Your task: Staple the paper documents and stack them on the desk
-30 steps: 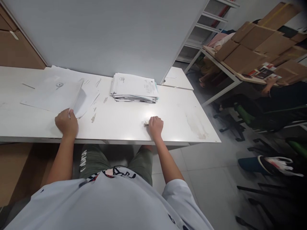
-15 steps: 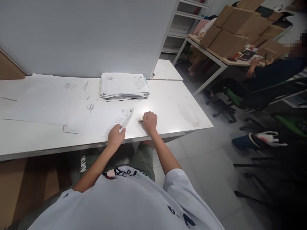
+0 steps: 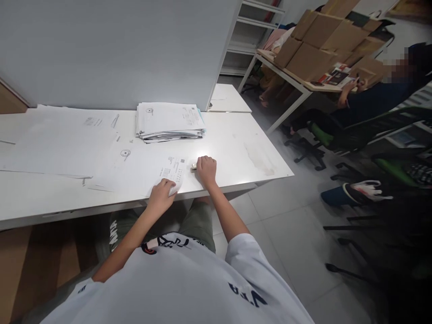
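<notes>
My left hand (image 3: 161,197) is closed on the near right corner of a printed paper sheet (image 3: 143,170), pinching it at the desk's front edge. The sheet's edge curls up a little by my fingers; it bears a round stamp and printed text. Just to the right, my right hand (image 3: 206,172) is wrapped round a small stapler (image 3: 193,168), resting on the desk. Only its shiny metal end sticks out to the left, close to the sheet's edge; my fingers cover the rest.
A thick stack of papers (image 3: 170,118) lies at the back against a grey partition (image 3: 114,54). More loose sheets (image 3: 57,139) spread over the left of the white desk (image 3: 236,155). Right, a person (image 3: 374,99) sits at another table with cardboard boxes (image 3: 313,54).
The sheet's right edge, lifted before, now lies lower, nearly flat. My left hand still pinches it, and my right hand stays round the stapler. The whole view has shifted slightly.
</notes>
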Demonstrator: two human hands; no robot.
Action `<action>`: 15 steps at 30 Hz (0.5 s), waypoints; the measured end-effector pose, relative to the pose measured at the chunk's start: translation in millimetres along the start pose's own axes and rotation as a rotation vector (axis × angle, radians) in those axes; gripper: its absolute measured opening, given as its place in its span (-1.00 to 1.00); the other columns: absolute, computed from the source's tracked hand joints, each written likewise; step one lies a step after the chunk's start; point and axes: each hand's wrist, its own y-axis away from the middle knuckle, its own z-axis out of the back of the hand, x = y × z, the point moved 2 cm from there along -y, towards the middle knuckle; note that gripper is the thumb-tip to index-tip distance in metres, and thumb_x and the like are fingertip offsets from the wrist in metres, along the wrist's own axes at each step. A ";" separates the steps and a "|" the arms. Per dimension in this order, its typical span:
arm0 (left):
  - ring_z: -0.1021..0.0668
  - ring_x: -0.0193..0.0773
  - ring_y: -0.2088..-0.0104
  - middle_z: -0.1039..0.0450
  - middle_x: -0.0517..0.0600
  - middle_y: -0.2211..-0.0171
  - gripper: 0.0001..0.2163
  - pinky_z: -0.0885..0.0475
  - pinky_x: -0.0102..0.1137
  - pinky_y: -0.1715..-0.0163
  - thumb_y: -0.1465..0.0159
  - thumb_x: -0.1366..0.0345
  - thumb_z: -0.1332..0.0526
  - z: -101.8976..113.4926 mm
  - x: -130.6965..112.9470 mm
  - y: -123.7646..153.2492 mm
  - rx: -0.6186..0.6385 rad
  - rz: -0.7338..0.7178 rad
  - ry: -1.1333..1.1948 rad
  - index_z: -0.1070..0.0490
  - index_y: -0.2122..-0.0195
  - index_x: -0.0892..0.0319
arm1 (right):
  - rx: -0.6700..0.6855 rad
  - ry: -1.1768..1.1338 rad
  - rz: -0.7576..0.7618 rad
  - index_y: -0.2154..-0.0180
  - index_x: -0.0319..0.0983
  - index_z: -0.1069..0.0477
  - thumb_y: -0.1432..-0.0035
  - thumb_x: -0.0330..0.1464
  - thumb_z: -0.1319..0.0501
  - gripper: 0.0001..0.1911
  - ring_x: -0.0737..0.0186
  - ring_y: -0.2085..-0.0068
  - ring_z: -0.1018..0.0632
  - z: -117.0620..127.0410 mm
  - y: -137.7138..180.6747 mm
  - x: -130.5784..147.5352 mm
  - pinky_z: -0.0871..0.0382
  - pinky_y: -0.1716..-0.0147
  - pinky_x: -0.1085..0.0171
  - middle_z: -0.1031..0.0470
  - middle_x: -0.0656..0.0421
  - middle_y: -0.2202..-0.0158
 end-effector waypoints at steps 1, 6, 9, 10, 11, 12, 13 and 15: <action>-0.54 -0.06 0.14 -0.41 0.10 0.08 -0.81 -0.43 -0.19 0.12 -0.26 0.31 -0.20 -0.4 1.8 0.0 -0.002 -0.008 0.012 -0.45 0.11 0.15 | 0.001 0.001 0.004 0.38 -0.24 -0.39 -0.39 -0.40 0.05 -0.66 0.12 0.22 -0.43 -0.2 0.3 -0.1 -0.11 0.14 0.18 -0.51 0.06 0.31; -0.47 -0.01 0.01 -0.36 0.13 0.01 -0.71 -0.42 -0.14 -0.02 -0.23 0.34 -0.24 -1.3 10.0 3.4 -0.021 -0.029 0.036 -0.44 0.00 0.17 | -0.025 0.001 0.006 0.39 -0.25 -0.40 -0.37 -0.41 0.04 -0.67 0.11 0.23 -0.43 -2.4 2.7 -1.8 -0.10 0.16 0.18 -0.51 0.05 0.31; -0.41 0.03 -0.05 -0.32 0.17 -0.06 -0.61 -0.40 -0.09 -0.07 -0.19 0.38 -0.27 1.2 16.0 9.3 -0.005 -0.097 0.008 -0.41 -0.08 0.18 | -0.033 -0.005 0.014 0.40 -0.24 -0.40 -0.37 -0.41 0.05 -0.66 0.11 0.24 -0.43 -3.0 3.5 -1.8 -0.09 0.18 0.18 -0.51 0.05 0.33; -0.41 0.03 -0.04 -0.31 0.17 -0.08 -0.58 -0.40 -0.09 -0.07 -0.19 0.40 -0.27 2.4 18.4 11.4 0.006 -0.121 0.001 -0.40 -0.10 0.18 | -0.031 -0.004 0.015 0.40 -0.24 -0.40 -0.37 -0.41 0.04 -0.66 0.11 0.25 -0.43 -2.9 3.5 -1.6 -0.09 0.18 0.18 -0.51 0.05 0.33; -0.40 0.03 -0.04 -0.30 0.18 -0.08 -0.56 -0.40 -0.09 -0.07 -0.18 0.42 -0.25 3.8 21.1 13.3 0.017 -0.144 -0.003 -0.39 -0.12 0.18 | -0.028 -0.002 0.013 0.40 -0.24 -0.40 -0.37 -0.41 0.04 -0.66 0.11 0.24 -0.43 -2.7 3.6 -1.4 -0.09 0.18 0.18 -0.51 0.05 0.33; -0.41 0.02 -0.04 -0.30 0.18 -0.08 -0.56 -0.40 -0.10 -0.07 -0.19 0.44 -0.23 5.2 23.9 14.7 0.024 -0.164 -0.006 -0.38 -0.13 0.18 | -0.027 -0.001 0.010 0.40 -0.24 -0.40 -0.37 -0.41 0.04 -0.66 0.11 0.24 -0.43 -2.4 3.6 -1.2 -0.09 0.18 0.18 -0.52 0.05 0.33; -0.41 0.00 -0.04 -0.31 0.18 -0.08 -0.56 -0.40 -0.11 -0.06 -0.20 0.46 -0.21 6.7 26.5 15.5 0.029 -0.180 -0.007 -0.38 -0.13 0.17 | -0.028 -0.002 0.008 0.40 -0.24 -0.40 -0.37 -0.42 0.04 -0.66 0.11 0.24 -0.43 -2.2 3.6 -1.0 -0.09 0.18 0.18 -0.52 0.05 0.32; -0.43 -0.03 -0.02 -0.31 0.17 -0.07 -0.60 -0.42 -0.14 -0.03 -0.24 0.44 -0.19 9.6 30.9 15.7 0.040 -0.204 0.000 -0.39 -0.12 0.15 | -0.030 -0.010 0.009 0.40 -0.24 -0.40 -0.37 -0.41 0.05 -0.66 0.10 0.24 -0.43 -2.3 3.8 -1.1 -0.09 0.18 0.18 -0.51 0.04 0.32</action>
